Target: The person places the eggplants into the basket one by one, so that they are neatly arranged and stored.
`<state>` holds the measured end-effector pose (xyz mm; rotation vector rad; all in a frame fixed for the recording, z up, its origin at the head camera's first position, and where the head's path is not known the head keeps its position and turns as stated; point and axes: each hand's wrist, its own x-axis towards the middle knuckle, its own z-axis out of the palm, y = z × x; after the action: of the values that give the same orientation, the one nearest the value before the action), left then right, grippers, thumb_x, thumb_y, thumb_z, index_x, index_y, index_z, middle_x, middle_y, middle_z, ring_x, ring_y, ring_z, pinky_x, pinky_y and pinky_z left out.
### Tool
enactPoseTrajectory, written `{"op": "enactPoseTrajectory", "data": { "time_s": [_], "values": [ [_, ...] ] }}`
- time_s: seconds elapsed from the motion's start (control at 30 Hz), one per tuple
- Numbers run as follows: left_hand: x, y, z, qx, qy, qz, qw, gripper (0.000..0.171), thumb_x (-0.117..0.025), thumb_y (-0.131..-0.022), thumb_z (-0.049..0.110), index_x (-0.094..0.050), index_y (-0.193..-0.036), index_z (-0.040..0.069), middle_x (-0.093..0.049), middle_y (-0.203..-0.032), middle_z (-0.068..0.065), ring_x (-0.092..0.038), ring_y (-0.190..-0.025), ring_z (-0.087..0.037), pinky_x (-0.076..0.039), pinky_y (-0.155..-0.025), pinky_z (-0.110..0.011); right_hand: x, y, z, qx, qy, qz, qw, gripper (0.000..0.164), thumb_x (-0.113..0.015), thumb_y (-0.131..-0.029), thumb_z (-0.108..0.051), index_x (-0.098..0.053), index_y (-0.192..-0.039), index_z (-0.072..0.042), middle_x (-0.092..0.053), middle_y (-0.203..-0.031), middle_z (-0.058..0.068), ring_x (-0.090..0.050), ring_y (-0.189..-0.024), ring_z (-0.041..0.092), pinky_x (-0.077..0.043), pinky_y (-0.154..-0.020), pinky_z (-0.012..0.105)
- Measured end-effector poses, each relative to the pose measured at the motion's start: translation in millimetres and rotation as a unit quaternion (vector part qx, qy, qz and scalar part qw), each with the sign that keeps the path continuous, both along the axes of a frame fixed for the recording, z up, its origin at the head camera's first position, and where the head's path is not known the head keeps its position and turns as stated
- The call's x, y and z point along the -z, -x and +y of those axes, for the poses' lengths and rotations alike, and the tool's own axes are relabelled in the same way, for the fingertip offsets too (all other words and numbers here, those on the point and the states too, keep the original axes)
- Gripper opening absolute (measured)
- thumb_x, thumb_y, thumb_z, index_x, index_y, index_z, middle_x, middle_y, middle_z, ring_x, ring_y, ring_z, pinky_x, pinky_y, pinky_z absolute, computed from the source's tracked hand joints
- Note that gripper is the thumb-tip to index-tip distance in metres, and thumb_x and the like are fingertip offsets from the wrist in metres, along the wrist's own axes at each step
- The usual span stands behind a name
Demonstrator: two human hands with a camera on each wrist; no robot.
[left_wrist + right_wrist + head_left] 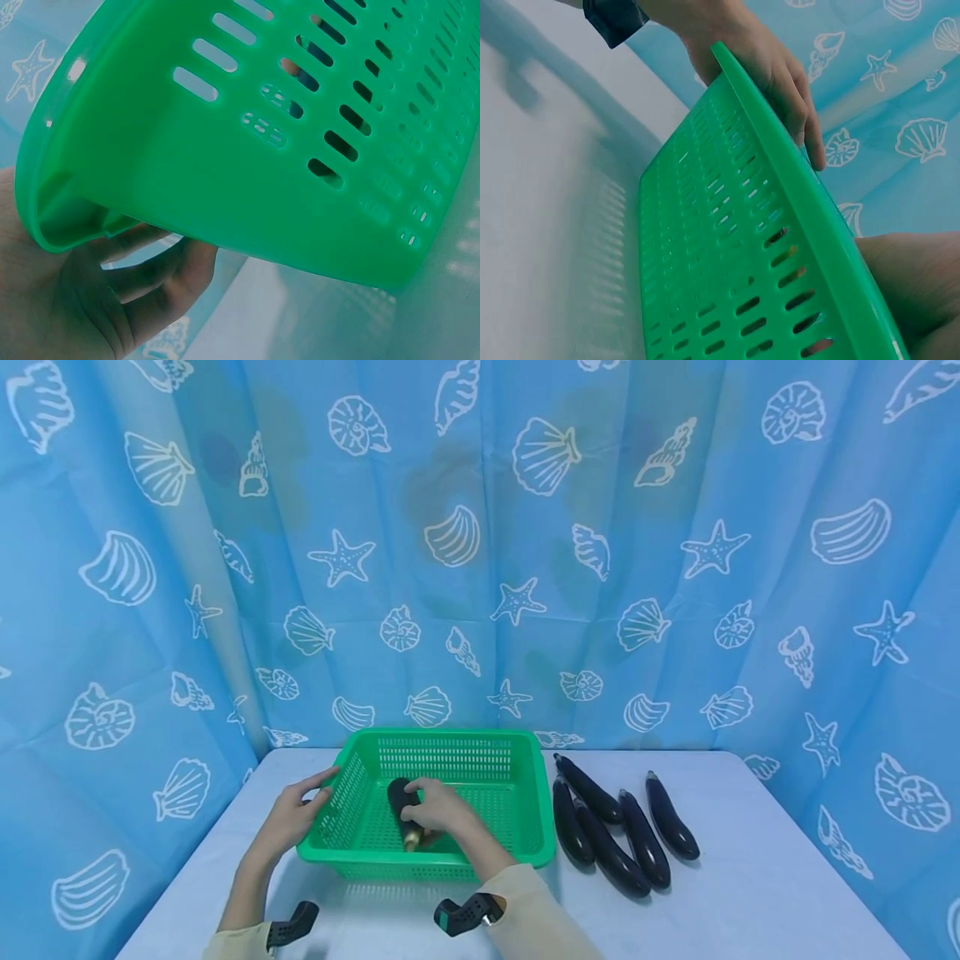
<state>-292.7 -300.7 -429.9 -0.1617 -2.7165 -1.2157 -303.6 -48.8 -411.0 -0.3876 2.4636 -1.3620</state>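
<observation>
A green plastic basket (352,857) with slotted walls stands on the white-covered table. At its left side my left hand (291,817) holds the rim; in the left wrist view the fingers (169,289) bend below the rim, outside the wall. My right hand (438,806) reaches down inside the basket and grips a dark eggplant (397,793), whose stem end points toward me. The right wrist view shows mostly the near wall (705,225), with the right hand largely hidden behind it. Through the slots only dark patches show.
To the right of the basket lie several eggplants (613,860) in a loose group, the closest against its right side. One eggplant (671,818) lies slightly apart at the far right. A blue shell-patterned curtain (480,610) hangs behind and along both sides of the table (780,877).
</observation>
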Motion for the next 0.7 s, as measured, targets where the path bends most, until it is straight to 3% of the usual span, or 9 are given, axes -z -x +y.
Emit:
{"op": "enactPoseTrajectory", "data": {
  "time_s": [0.13, 0.27, 0.37, 0.57, 0.7],
  "values": [
    [0.0, -0.3, 0.5, -0.005, -0.001, -0.008, 1.0000, 0.044, -0.042, -0.106, 0.019, -0.044, -0.148, 0.008, -0.042, -0.151, -0.024, -0.049, -0.132, -0.043, -0.051, -0.100, -0.051, -1.7, -2.2, -3.4, 0.002, -0.002, -0.002, 1.000, 0.047, -0.062, -0.095, -0.016, -0.052, -0.140, -0.011, -0.061, -0.119, 0.018, -0.055, -0.051, 0.018, -0.059, -0.059, 0.039],
    [-0.1, 0.5, -1.2, -0.004, 0.000, -0.003, 1.0000, 0.043, -0.043, -0.106, 0.019, -0.045, -0.147, 0.008, -0.044, -0.150, -0.024, -0.058, -0.119, -0.037, -0.053, -0.086, -0.038, -2.7, -1.3, -6.3, 0.009, -0.015, -0.001, 1.000, 0.047, -0.064, -0.094, -0.020, -0.053, -0.139, -0.013, -0.059, -0.129, 0.019, -0.062, -0.058, 0.019, -0.057, -0.060, 0.037],
    [-0.9, 0.6, -2.0, -0.001, 0.001, 0.002, 1.0000, 0.043, -0.043, -0.106, 0.019, -0.045, -0.147, 0.008, -0.044, -0.150, -0.024, -0.057, -0.117, -0.035, -0.049, -0.083, -0.035, -2.6, 0.1, -7.6, 0.013, 0.001, -0.016, 1.000, 0.049, -0.066, -0.093, -0.019, -0.053, -0.140, -0.013, -0.059, -0.126, 0.021, -0.068, -0.067, 0.023, -0.060, -0.061, 0.037],
    [-2.0, -1.6, -0.4, 0.001, 0.003, -0.003, 1.0000, 0.044, -0.042, -0.106, 0.019, -0.043, -0.148, 0.008, -0.042, -0.151, -0.024, -0.048, -0.134, -0.042, -0.051, -0.095, -0.045, -1.4, 0.0, -9.7, 0.013, 0.026, -0.045, 0.999, 0.053, -0.068, -0.092, -0.018, -0.050, -0.142, -0.012, -0.060, -0.116, 0.020, -0.070, -0.070, 0.027, -0.062, -0.063, 0.039],
    [-2.3, -2.1, 1.0, 0.000, -0.002, -0.008, 1.0000, 0.044, -0.042, -0.106, 0.019, -0.043, -0.148, 0.008, -0.042, -0.152, -0.023, -0.049, -0.133, -0.041, -0.050, -0.090, -0.040, -0.4, -0.8, -10.5, 0.009, 0.025, -0.046, 0.999, 0.055, -0.069, -0.091, -0.019, -0.049, -0.142, -0.013, -0.059, -0.115, 0.020, -0.069, -0.070, 0.027, -0.062, -0.063, 0.039]
  ]
}}
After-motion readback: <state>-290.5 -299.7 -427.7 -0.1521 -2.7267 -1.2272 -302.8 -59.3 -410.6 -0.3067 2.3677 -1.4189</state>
